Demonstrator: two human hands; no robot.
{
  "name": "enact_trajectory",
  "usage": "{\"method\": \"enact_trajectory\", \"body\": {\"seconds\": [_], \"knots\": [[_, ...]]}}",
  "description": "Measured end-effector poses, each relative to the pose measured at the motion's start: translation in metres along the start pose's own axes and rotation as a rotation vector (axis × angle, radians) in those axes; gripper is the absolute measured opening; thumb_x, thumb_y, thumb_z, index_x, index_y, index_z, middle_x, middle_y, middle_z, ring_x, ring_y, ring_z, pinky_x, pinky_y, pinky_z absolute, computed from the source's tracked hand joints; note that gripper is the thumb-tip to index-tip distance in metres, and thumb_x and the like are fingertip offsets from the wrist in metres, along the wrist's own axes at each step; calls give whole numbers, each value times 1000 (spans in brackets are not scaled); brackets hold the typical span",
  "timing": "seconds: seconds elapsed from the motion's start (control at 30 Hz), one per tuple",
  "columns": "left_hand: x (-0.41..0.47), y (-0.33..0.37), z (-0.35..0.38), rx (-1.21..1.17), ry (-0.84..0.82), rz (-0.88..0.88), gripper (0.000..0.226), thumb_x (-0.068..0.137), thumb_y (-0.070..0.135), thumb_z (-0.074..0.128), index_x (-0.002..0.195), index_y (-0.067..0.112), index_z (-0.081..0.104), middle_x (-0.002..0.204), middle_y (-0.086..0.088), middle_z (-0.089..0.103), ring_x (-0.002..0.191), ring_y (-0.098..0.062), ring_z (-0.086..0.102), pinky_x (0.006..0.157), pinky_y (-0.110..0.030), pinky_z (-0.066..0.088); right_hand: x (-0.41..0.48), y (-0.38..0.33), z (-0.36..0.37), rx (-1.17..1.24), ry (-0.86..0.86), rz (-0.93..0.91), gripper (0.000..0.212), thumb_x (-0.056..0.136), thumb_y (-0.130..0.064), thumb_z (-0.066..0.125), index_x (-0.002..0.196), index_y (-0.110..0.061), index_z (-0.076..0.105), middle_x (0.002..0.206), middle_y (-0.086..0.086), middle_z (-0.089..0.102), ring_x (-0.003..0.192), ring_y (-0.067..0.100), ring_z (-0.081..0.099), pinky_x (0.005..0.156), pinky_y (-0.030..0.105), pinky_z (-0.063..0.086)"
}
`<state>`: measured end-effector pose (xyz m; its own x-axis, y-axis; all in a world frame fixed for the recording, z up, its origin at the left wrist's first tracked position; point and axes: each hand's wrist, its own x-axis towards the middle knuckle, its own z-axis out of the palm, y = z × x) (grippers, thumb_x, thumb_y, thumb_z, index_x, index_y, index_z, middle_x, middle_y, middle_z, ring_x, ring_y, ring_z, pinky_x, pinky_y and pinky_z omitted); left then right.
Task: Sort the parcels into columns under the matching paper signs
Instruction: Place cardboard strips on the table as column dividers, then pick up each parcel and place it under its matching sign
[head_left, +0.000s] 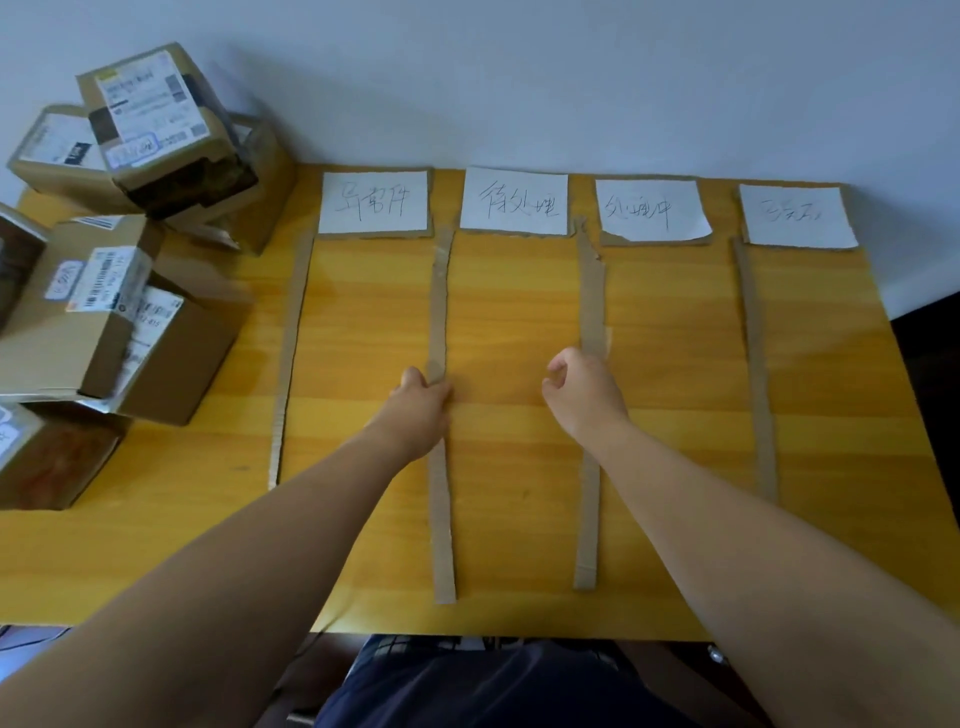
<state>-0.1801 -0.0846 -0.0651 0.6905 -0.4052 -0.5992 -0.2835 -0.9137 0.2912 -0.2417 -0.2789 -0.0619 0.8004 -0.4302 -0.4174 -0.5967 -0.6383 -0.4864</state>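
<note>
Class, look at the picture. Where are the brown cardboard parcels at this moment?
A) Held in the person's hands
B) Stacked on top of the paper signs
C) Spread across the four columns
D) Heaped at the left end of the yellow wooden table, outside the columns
D: the brown cardboard parcels lie heaped on the yellow wooden table, left of the leftmost cardboard strip. No parcel lies in the columns under the white paper signs.

Table (519, 493): we see yellow wood grain.
Paper signs (375, 202): we count four along the far edge.
Cardboard strips (756, 364): four, running near to far.
Parcels (78, 322): we find them piled far left.
</note>
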Motion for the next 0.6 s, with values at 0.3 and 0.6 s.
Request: {"method": "enact_trajectory", "body": {"seconds": [0.3,0.6], "knots": [[-5,-12,-18,21,57,76,50,100,27,42,148,26,30,133,-13,32,115,-32,44,93,-37,44,-10,-23,3,7,22,6,22,97,-24,50,117,-17,55,118,2,56,96,20,57,85,41,52],[-27,-56,-96,26,283,104,50,98,31,47,146,24,35,141,-9,36,128,-29,41,102,-38,42,-14,-87,-25,70,106,-108,24,98,-22,49,120,-16,54,108,1,58,82,17,57,77,38,54]]}}
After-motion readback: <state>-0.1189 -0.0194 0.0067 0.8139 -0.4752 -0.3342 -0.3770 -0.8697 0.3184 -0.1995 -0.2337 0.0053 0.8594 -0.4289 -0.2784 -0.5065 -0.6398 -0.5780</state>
